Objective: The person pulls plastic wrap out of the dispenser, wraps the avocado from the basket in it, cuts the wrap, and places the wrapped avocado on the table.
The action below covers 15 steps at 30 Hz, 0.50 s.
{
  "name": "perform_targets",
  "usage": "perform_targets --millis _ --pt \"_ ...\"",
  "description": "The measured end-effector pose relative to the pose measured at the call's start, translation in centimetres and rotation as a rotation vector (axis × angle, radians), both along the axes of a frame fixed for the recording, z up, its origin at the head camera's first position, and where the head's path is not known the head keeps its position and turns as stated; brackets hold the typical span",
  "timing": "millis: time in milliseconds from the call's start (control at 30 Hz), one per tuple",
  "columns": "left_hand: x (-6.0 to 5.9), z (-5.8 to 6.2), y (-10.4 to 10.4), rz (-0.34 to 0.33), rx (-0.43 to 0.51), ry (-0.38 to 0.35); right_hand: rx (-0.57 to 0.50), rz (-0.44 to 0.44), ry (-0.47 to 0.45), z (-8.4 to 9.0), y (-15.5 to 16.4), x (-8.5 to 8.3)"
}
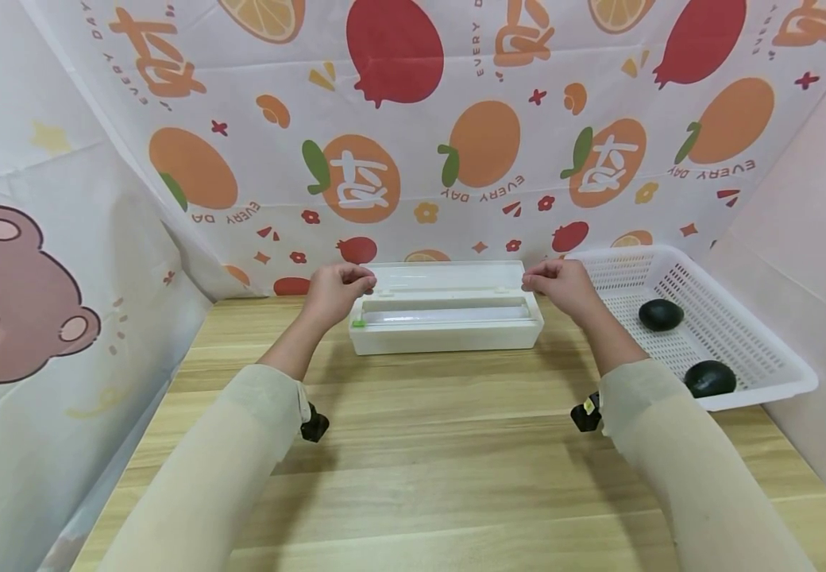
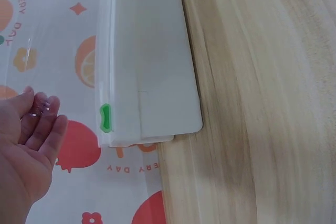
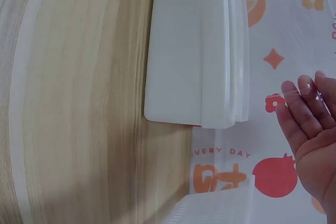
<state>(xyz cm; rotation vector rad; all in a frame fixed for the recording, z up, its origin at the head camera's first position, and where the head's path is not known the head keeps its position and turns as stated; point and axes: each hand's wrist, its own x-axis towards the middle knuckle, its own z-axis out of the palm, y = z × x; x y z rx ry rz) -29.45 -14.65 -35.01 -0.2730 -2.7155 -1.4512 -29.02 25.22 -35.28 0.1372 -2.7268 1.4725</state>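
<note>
A long white cling-film dispenser box (image 1: 445, 316) sits at the far edge of the tabletop (image 1: 413, 453), right against the printed backdrop, with its lid swung open and standing up behind it. The left hand (image 1: 337, 287) is raised at the box's left end and the right hand (image 1: 559, 284) at its right end, well apart from each other; in the head view each hand has its fingertips drawn together as if pinching something thin. In the wrist views a faint glossy sheen lies over the fingertips (image 2: 41, 107) of the left hand and those of the right (image 3: 310, 90), so it looks as though a sheet of clear film is stretched between them, though the film itself is too transparent to trace. Judging from this, the box is opened and a length of film seems to be pulled up; it does not appear cut off yet, and nothing is wrapped. A green slider tab (image 2: 106, 117) sits at the left end of the box. To the right stands a white slotted basket (image 1: 756, 349) holding two dark avocados, one further back (image 1: 661, 314) and one nearer (image 1: 710, 378). The tabletop is pale wood with long grain. A fruit-patterned cloth (image 1: 456, 143) hangs behind, a bear-print sheet (image 1: 20, 302) on the left.
</note>
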Motion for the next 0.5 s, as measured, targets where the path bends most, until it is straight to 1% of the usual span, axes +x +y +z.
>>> perform_targets --millis 167,333,500 --pt "0.13 0.20 0.13 0.024 0.034 0.015 -0.106 -0.008 -0.031 0.35 -0.29 0.13" --pt "0.12 0.43 0.12 0.045 0.070 0.012 -0.149 -0.026 -0.052 0.73 -0.61 0.22" --pt "0.08 0.89 0.15 0.058 0.095 -0.011 -0.193 -0.035 -0.033 1.00 -0.77 0.20"
